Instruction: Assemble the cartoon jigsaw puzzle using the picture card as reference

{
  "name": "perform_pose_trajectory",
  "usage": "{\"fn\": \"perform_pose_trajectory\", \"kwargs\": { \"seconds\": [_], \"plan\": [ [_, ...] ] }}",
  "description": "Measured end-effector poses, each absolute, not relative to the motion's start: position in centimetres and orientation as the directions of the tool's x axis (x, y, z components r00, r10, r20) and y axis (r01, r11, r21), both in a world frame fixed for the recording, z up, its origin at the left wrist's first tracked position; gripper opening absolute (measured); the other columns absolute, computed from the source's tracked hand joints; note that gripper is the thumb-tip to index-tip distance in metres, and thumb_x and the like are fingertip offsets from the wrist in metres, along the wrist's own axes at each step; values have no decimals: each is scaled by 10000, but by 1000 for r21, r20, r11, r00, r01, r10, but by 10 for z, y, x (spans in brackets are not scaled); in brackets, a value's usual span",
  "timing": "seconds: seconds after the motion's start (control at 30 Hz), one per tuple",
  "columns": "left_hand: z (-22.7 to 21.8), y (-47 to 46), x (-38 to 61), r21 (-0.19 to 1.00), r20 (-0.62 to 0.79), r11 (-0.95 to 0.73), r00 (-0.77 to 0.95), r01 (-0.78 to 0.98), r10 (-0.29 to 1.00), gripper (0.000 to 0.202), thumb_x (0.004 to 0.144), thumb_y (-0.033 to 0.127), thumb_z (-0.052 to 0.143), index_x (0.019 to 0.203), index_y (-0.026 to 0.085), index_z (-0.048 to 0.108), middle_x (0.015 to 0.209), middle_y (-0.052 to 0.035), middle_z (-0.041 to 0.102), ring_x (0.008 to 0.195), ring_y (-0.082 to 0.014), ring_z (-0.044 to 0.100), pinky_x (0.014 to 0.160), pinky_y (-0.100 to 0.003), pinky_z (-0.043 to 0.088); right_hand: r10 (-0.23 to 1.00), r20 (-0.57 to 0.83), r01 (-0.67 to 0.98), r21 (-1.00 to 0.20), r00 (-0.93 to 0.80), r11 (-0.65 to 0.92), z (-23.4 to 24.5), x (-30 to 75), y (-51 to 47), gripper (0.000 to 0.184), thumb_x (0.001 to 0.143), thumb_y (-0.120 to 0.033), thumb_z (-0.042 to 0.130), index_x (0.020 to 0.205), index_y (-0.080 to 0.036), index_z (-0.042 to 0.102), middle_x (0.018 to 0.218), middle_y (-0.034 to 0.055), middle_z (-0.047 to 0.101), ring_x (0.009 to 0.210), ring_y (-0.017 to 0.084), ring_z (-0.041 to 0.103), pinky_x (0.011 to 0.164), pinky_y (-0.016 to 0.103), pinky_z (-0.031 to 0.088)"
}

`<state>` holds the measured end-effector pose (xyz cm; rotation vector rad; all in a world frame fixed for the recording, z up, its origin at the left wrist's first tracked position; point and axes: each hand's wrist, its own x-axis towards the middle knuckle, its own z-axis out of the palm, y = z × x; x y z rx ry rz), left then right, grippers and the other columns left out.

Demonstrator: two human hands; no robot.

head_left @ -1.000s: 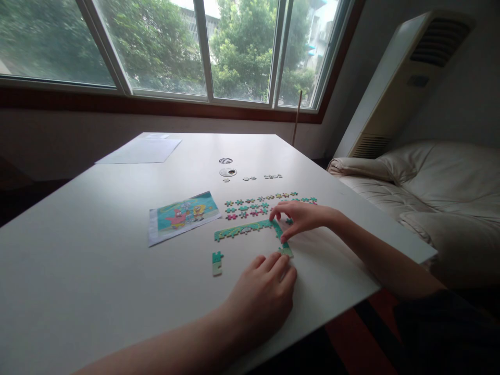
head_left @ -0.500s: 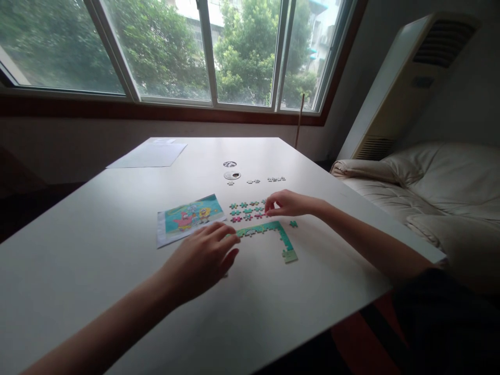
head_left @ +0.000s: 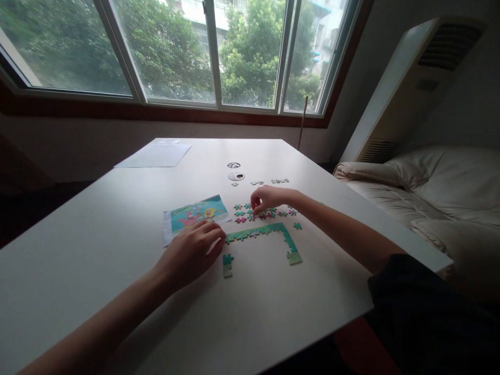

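Head view: puzzle pieces (head_left: 239,220) in rows on table (head_left: 332,281), likely light, stiff, best pinched by edges, under right hand (head_left: 269,197), fingers narrowed, hold unclear, left hand (head_left: 195,244) loosely curled beside border (head_left: 269,228).

From where I stood, the right hand (head_left: 269,197) hung over loose puzzle pieces (head_left: 239,220). The left hand (head_left: 195,247) was beside the joined border (head_left: 269,229), partly hiding the printed picture (head_left: 217,205).

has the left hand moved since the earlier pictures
Yes, the left hand moved leftward: against the joined jigsaw border, it went from by the near right end to by the far left end.
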<state>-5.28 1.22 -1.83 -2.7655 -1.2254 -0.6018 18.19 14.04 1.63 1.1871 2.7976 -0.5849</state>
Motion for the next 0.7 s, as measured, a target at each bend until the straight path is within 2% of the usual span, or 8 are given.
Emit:
{"fn": "perform_pose_trajectory", "kwargs": {
  "seconds": [0.13,0.23,0.37,0.57,0.7],
  "plan": [
    [-19,12,-52,110,364,-686,613,720,702,215,892,208,408,884,178,620,934,-74,633,878,-214,570,774,-354,475,673,-246,712,-349,-697,610,16,181,145,210,689,-311,682,818,-145,673,751,30,666,646,113,557,558,219,387],
    [-20,12,-51,111,359,-684,612,721,704,211,893,217,407,889,184,615,954,-71,632,871,-215,573,765,-355,477,673,-229,704,-354,-704,616,13,182,146,215,685,-321,681,804,-144,652,744,24,651,628,106,532,544,218,376],
    [-21,12,-50,153,365,-678,597,719,715,208,892,225,408,887,188,613,945,-63,635,865,-210,578,760,-341,476,674,-168,669,-428,-719,608,11,185,140,174,700,-279,667,791,-136,626,708,5,622,618,98,518,544,214,375],
    [-16,14,-40,368,365,-611,495,701,788,196,865,256,446,879,189,629,919,-54,656,838,-204,601,746,-332,476,641,13,470,-668,-767,576,12,191,107,169,748,-281,643,805,-125,607,702,4,605,614,81,515,552,206,406],
    [-7,15,-26,520,344,-543,420,660,840,219,841,314,475,828,180,647,775,-33,669,688,-170,603,637,-275,477,631,161,296,-778,-759,554,12,193,78,217,727,-315,677,808,-123,617,697,6,606,626,83,519,581,221,426]
  ]
}}
